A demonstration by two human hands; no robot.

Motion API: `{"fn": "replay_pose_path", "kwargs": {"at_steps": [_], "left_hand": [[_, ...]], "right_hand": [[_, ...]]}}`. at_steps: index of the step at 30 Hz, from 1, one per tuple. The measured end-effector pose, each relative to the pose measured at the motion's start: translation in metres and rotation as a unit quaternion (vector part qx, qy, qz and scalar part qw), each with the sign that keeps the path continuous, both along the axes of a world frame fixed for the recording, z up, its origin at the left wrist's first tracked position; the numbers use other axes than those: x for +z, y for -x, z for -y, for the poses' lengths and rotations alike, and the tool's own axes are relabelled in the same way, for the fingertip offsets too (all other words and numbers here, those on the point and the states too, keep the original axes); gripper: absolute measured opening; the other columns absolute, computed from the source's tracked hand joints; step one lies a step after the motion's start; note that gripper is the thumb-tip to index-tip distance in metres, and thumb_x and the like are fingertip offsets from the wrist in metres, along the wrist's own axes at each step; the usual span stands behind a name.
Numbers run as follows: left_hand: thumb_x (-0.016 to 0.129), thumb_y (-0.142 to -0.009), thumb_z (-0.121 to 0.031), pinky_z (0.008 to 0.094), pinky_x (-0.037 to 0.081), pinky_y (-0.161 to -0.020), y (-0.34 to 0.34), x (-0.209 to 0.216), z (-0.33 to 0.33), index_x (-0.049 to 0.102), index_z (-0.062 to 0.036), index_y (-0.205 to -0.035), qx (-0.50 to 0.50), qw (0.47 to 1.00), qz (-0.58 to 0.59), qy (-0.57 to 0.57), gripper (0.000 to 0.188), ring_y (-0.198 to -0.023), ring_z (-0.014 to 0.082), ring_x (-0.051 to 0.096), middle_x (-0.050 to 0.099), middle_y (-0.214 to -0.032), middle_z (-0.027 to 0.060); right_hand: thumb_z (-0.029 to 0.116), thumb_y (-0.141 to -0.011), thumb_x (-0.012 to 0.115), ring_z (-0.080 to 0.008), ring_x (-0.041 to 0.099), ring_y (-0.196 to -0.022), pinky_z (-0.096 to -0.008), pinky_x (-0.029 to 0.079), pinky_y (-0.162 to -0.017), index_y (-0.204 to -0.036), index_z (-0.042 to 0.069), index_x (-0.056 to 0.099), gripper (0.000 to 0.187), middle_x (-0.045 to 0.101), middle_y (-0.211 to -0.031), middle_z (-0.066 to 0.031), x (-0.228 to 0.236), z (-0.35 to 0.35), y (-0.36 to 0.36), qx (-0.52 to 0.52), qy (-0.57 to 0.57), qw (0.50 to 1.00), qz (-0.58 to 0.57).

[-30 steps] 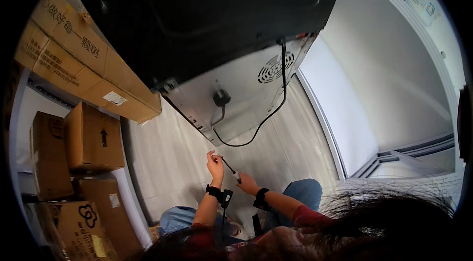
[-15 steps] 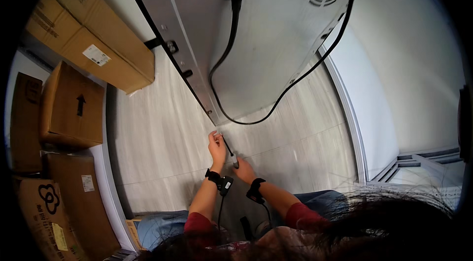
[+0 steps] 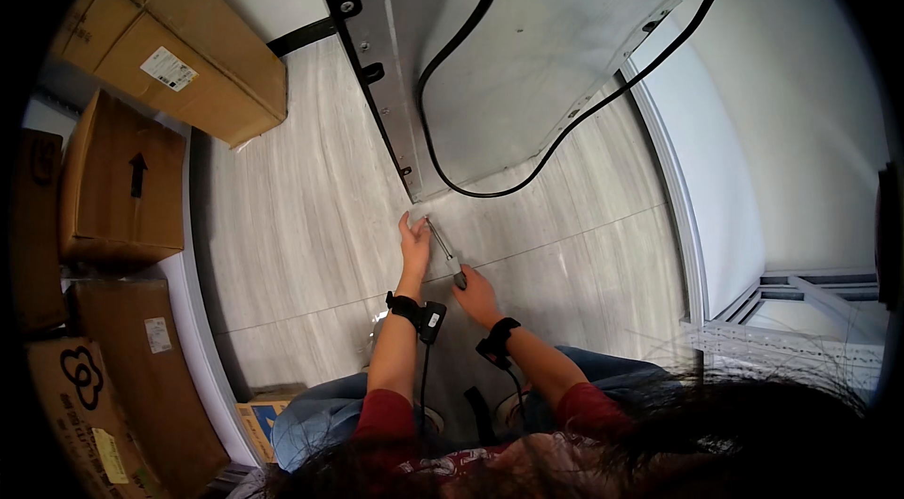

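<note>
Right hand (image 3: 474, 292) fingers closed on screwdriver (image 3: 443, 249) handle — left hand (image 3: 414, 243) fingers open, steadying tip.

The appliance panel (image 3: 556, 56) is pale grey metal, crossed by a black cable (image 3: 584, 118). Below it the floor (image 3: 301, 254) is light grey with faint streaked veining. Left of the panel stand plain brown cardboard boxes (image 3: 122, 179), one bearing a black arrow. The screwdriver (image 3: 444, 252) is silver with a dark handle. Both wrists wear black bands above dark red sleeves (image 3: 386, 414).
</note>
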State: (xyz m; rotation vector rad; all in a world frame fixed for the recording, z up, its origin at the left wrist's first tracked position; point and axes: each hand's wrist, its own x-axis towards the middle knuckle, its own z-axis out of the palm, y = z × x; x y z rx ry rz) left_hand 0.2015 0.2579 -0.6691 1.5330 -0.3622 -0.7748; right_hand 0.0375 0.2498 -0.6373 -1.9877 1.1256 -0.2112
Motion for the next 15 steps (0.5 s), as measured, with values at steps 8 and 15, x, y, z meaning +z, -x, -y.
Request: {"fn": "replay_pose_path", "kwargs": {"at_steps": [8, 15], "left_hand": [[0.048, -0.081, -0.006, 0.0260, 0.039, -0.081, 0.000, -0.009, 0.005, 0.014, -0.0041, -0.131, -0.001, 0.998, -0.057, 0.021, 0.061, -0.091, 0.0164, 0.050, 0.051, -0.112, 0.0155], [0.048, -0.081, -0.011, 0.0233, 0.042, -0.058, 0.001, -0.032, -0.013, 0.041, -0.0007, -0.117, -0.057, 0.989, -0.130, -0.033, 0.038, -0.069, 0.0103, 0.052, 0.059, -0.093, 0.0053]], "right_hand": [[0.022, -0.067, 0.060, -0.0378, 0.053, -0.080, -0.0422, 0.043, -0.066, -0.099, 0.002, 0.049, 0.039, 0.056, -0.085, -0.0204, 0.012, 0.011, -0.019, 0.004, -0.009, 1.000, 0.001], [0.023, -0.066, 0.062, -0.0372, 0.055, -0.077, -0.0418, 0.044, -0.064, -0.098, 0.001, 0.050, 0.040, 0.058, -0.081, -0.0197, 0.010, 0.014, -0.039, 0.009, -0.034, 0.999, -0.004]]}}
